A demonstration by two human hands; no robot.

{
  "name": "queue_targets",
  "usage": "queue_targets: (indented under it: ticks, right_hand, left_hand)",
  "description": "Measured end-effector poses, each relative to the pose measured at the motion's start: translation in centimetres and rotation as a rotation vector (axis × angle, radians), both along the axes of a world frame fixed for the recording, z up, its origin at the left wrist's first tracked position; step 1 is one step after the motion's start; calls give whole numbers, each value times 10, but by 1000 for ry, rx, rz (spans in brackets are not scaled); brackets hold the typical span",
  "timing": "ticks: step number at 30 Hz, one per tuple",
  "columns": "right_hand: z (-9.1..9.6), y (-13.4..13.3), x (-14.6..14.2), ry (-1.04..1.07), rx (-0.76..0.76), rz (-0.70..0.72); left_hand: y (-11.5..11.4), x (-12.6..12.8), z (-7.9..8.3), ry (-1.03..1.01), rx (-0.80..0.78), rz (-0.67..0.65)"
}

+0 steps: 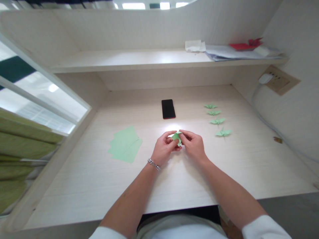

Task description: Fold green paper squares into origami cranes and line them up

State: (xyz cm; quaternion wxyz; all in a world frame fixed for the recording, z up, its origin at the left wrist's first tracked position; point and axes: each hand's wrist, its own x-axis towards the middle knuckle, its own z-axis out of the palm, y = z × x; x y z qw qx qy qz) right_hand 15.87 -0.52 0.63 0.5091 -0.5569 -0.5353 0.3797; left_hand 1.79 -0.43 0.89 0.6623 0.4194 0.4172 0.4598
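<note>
Between my two hands, just above the desk, is a small piece of folded green paper (176,137). My left hand (164,146) pinches its left side, fingers curled beneath it. From the right, my right hand (193,145) grips its upper edge between thumb and fingers. The fingers partly cover the paper, so its exact shape is hard to make out. Off to the right, several folded green paper cranes (223,132) stand in a column on the desk. Left of my hands lies a fanned stack of green paper sheets (126,144).
A black phone (168,109) lies beyond my hands on the desk (87,186). The shelf (119,59) above holds papers (221,52), a white tissue-like piece (194,46) and a red folded paper (241,46). At the right wall, a cable (259,113) runs from a socket (281,80).
</note>
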Motion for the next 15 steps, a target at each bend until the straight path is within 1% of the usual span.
queue_targets:
  ticks: [7, 15]
  right_hand:
    - [1, -1, -1, -20, 28, -16]
    - [1, 0, -1, 7, 22, -17]
  left_hand:
    - [-1, 0, 1, -29, -23, -28]
    - [0, 1, 3, -39, -26, -12]
